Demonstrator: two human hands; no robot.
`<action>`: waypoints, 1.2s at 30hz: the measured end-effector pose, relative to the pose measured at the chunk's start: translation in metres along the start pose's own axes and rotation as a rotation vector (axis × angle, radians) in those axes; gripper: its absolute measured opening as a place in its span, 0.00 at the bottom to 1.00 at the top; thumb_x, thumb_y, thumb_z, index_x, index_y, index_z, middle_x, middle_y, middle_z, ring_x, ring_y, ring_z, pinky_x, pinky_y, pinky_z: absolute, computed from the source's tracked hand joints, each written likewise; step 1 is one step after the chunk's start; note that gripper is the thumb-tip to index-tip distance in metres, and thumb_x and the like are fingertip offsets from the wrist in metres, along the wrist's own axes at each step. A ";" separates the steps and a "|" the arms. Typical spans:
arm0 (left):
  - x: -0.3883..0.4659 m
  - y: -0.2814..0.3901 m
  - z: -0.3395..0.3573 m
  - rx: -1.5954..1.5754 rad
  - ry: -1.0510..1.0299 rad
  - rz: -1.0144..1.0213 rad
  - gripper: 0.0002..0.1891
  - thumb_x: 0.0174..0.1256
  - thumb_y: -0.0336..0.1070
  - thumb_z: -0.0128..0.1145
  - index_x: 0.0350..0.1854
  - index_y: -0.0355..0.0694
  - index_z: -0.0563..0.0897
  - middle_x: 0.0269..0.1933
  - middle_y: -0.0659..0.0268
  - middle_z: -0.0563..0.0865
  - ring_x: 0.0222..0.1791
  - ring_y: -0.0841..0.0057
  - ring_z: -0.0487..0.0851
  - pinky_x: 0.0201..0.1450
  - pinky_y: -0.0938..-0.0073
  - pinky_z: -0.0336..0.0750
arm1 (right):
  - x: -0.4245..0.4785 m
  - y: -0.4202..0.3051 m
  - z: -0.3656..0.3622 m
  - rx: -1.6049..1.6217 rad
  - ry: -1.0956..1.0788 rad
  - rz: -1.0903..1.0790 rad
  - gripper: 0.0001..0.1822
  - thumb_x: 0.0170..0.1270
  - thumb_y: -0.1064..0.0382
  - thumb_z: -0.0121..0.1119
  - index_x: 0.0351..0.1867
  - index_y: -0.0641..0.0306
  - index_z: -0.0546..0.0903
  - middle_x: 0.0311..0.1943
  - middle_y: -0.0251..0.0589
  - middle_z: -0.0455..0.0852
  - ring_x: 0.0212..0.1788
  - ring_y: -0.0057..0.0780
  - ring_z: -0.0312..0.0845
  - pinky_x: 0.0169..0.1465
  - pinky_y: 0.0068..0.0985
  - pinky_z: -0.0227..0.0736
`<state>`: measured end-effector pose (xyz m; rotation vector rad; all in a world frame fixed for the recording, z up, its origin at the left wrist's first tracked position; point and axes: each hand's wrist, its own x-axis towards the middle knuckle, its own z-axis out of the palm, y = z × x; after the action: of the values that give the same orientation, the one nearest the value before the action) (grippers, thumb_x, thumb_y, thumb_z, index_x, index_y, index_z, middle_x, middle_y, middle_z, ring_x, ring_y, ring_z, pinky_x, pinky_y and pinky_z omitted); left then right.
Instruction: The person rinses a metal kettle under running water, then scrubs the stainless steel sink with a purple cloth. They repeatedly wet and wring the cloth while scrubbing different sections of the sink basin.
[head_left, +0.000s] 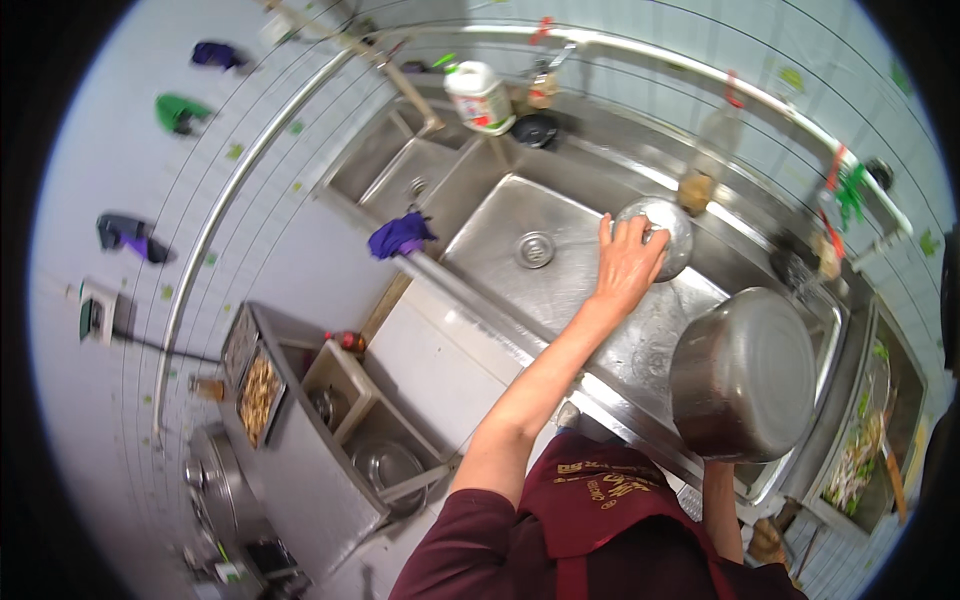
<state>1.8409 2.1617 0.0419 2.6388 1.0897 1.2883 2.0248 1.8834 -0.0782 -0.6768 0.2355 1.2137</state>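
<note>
My left hand (628, 262) reaches over the large stainless steel sink basin (517, 217), its fingers bent over a round metal lid (675, 251) near the back wall. Whether it is a lid or a shallow bowl is hard to tell. At the right end of the basin, a deep metal pot (742, 375) is tipped on its side, its base turned up to the right. My right forearm (721, 510) runs up under the pot, which hides the hand holding it. The drain (535, 249) shows in the basin floor.
A purple cloth (403, 236) hangs over the sink's front rim. A white jug (478, 97) and a hanging plastic bottle (709, 161) are behind the basin. Food scraps and greens (859, 457) fill a trough at right. A metal cabinet (315, 465) bears a tray of food (261, 397).
</note>
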 end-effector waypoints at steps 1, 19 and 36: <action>-0.002 -0.006 -0.012 -0.039 0.064 -0.060 0.13 0.55 0.34 0.66 0.44 0.46 0.80 0.44 0.61 0.76 0.46 0.61 0.77 0.58 0.49 0.65 | 0.003 0.005 0.006 -0.010 0.000 0.021 0.31 0.73 0.43 0.40 0.65 0.67 0.70 0.63 0.46 0.74 0.64 0.42 0.69 0.67 0.37 0.63; -0.223 -0.129 -0.310 -1.345 0.939 -0.924 0.15 0.75 0.46 0.48 0.57 0.47 0.72 0.50 0.66 0.80 0.45 0.73 0.82 0.53 0.56 0.80 | 0.092 0.085 0.210 -0.375 -0.424 0.349 0.24 0.72 0.55 0.51 0.65 0.64 0.71 0.64 0.42 0.74 0.65 0.37 0.69 0.68 0.40 0.65; -0.395 -0.044 -0.688 0.309 1.139 -0.993 0.12 0.70 0.39 0.60 0.51 0.39 0.82 0.42 0.68 0.84 0.37 0.83 0.81 0.43 0.79 0.77 | -0.264 0.600 0.287 -1.225 -2.764 -0.746 0.21 0.44 0.69 0.67 0.44 0.67 0.79 0.34 0.46 0.83 0.44 0.42 0.80 0.59 0.40 0.63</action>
<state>1.1710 1.7708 0.2117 0.8009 2.3231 2.2902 1.3286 1.9584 0.0699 0.4836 -2.8336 0.4209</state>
